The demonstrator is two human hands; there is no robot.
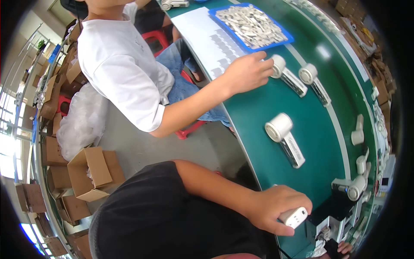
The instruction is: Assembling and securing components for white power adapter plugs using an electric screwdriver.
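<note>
My left hand [278, 207] is closed around a white handheld fan [295, 218]. The end of its handle, with a small slot and several dots, shows past my fingers; the rest is hidden under the hand, over the table's near edge. Beyond it, a white handheld fan [286, 139] with a round head and a dark-sided handle lies on the green table [241, 112]. My right hand is out of the picture; only a strip of skin shows at the lower edge. A co-worker's hand [252, 71] touches the head of another fan [288, 76].
Beside that fan lies one more fan [315, 84]. A blue tray [286, 39] full of small whitish parts stands farther along. More fans and a black fixture [330, 207] are at the right. Another person's hand [344, 248] is at lower right. Cardboard boxes [92, 172] stand on the left.
</note>
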